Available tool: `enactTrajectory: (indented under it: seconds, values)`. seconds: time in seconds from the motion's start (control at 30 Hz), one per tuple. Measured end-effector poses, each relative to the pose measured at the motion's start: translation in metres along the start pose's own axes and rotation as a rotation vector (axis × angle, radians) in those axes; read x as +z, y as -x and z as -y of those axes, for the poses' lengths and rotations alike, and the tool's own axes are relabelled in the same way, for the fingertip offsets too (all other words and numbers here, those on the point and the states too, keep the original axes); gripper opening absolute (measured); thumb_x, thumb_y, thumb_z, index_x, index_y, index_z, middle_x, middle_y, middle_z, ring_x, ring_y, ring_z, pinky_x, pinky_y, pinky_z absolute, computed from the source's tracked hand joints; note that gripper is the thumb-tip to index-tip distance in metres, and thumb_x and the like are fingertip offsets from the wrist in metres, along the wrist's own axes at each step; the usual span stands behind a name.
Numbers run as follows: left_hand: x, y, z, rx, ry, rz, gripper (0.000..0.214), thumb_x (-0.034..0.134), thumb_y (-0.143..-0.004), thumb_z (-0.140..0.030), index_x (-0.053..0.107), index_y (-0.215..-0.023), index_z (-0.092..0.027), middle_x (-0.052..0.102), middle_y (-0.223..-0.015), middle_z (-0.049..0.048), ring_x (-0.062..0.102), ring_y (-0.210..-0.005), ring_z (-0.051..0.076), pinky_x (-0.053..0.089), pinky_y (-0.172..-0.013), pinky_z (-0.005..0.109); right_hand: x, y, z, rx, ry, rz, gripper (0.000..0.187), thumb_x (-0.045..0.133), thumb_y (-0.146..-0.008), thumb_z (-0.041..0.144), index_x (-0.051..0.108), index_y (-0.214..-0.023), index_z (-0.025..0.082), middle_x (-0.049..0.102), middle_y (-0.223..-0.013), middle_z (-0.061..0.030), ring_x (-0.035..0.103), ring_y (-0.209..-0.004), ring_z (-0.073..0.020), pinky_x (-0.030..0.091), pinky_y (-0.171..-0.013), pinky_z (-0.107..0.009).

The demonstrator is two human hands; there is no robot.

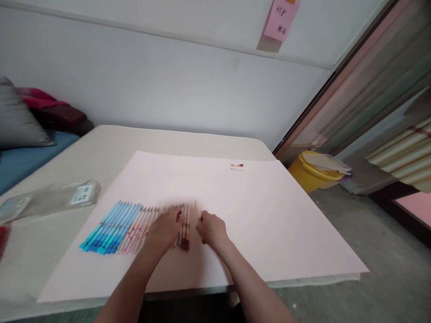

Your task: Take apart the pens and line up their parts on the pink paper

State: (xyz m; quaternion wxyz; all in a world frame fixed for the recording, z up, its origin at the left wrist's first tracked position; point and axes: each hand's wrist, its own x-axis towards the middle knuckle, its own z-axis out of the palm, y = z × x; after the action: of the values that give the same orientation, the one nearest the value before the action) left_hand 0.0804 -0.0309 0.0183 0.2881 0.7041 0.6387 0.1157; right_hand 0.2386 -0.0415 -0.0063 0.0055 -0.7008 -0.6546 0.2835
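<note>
A row of pens lies side by side on a pale pink sheet: several blue ones at the left, white patterned ones in the middle, brown ones at the right end. My left hand rests on the right part of the row, fingers curled onto the pens. My right hand sits just right of the row with its fingers pinched together near a thin pale pen; what it grips is too blurred to name.
One small pen lies alone far back on the sheet. A clear plastic package lies on the beige table at the left. Pillows and a blue mattress are far left. A yellow bucket stands on the floor to the right.
</note>
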Motion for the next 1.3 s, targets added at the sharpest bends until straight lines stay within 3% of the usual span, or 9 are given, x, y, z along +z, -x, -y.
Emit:
enactTrajectory:
  seconds: [0.1,0.2,0.37,0.47,0.53,0.63,0.73,1.07,1.3]
  values:
    - [0.003,-0.002,-0.002,-0.015,0.467,-0.07,0.026,0.047,-0.079,-0.03,0.057,-0.099,-0.016,0.066,-0.095,0.0102,0.06,-0.088,0.02,0.042,-0.077,0.032,-0.008,0.0,-0.003,-0.057,-0.586,0.048,0.018,0.043,-0.072,0.016,0.055,-0.086,0.017,0.058,-0.054,0.0015,0.053,-0.046,-0.0121,0.043,-0.05,-0.025]
    - [0.007,-0.001,-0.005,-0.135,0.965,-0.091,0.033,0.054,-0.076,-0.033,0.055,-0.104,-0.016,0.065,-0.097,0.0101,0.062,-0.087,0.02,0.045,-0.075,0.033,-0.01,0.007,-0.001,-0.157,-1.078,0.142,0.013,0.046,-0.069,0.018,0.055,-0.078,0.016,0.051,-0.05,0.0047,0.04,-0.038,-0.0077,0.035,-0.038,-0.02]
    - [0.012,0.002,-0.009,-0.165,1.566,0.059,0.022,0.062,-0.074,-0.026,0.06,-0.091,-0.013,0.066,-0.095,0.0127,0.063,-0.085,0.019,0.047,-0.079,0.033,-0.005,0.018,0.006,-0.155,-1.434,0.273,0.012,0.053,-0.068,0.021,0.057,-0.077,0.014,0.05,-0.05,0.004,0.037,-0.037,-0.0059,0.024,-0.034,-0.019]
    - [0.012,0.003,-0.013,-0.16,1.702,0.113,0.014,0.062,-0.074,-0.018,0.061,-0.086,-0.012,0.067,-0.09,0.0126,0.063,-0.083,0.018,0.048,-0.076,0.03,-0.002,0.021,0.01,-0.107,-1.611,0.362,0.017,0.052,-0.074,0.03,0.057,-0.075,0.013,0.05,-0.048,0.0026,0.039,-0.037,-0.0062,0.026,-0.037,-0.019]
    - [0.012,0.003,-0.017,-0.161,1.736,0.087,0.011,0.062,-0.074,-0.014,0.061,-0.084,-0.012,0.067,-0.088,0.012,0.063,-0.082,0.017,0.048,-0.074,0.028,-0.002,0.023,0.013,-0.106,-1.686,0.448,0.027,0.046,-0.081,0.039,0.056,-0.075,0.014,0.044,-0.04,0.0049,0.032,-0.032,-0.0056,0.021,-0.036,-0.019]
    - [0.013,0.003,-0.02,-0.162,1.757,0.044,0.015,0.062,-0.073,-0.013,0.061,-0.088,-0.012,0.067,-0.089,0.0127,0.063,-0.083,0.018,0.048,-0.07,0.027,-0.003,0.028,0.017,-0.152,-1.696,0.484,0.027,0.045,-0.084,0.038,0.054,-0.075,0.015,0.029,-0.034,0.01,0.017,-0.029,-0.004,0.013,-0.035,-0.02]
    - [0.015,0.003,-0.021,-0.135,1.743,-0.015,0.016,0.063,-0.072,-0.014,0.061,-0.087,-0.011,0.067,-0.085,0.0125,0.063,-0.08,0.019,0.047,-0.062,0.024,-0.003,0.031,0.02,-0.193,-1.606,0.344,0.025,0.046,-0.084,0.038,0.053,-0.074,0.016,0.026,-0.037,0.0112,0.013,-0.032,-0.0034,0.011,-0.036,-0.02]
    - [0.019,0.001,-0.018,-0.176,1.581,-0.206,0.018,0.073,-0.062,-0.019,0.057,-0.067,-0.012,0.062,-0.063,0.0023,0.058,-0.059,0.011,0.045,-0.06,0.024,0.006,0.03,0.024,-0.275,-0.913,-0.165,0.031,0.046,-0.084,0.042,0.055,-0.068,0.016,0.036,-0.048,0.0058,0.031,-0.046,-0.0069,0.023,-0.044,-0.02]
    - [0.012,0.002,-0.017,-0.198,1.806,0.029,0.019,0.061,-0.072,-0.012,0.063,-0.091,-0.012,0.067,-0.091,0.0124,0.063,-0.086,0.02,0.049,-0.071,0.03,0.004,0.027,0.019,-0.203,-1.132,-0.006,0.033,0.042,-0.085,0.043,0.055,-0.071,0.015,0.03,-0.044,0.0077,0.024,-0.041,-0.0062,0.017,-0.04,-0.021]
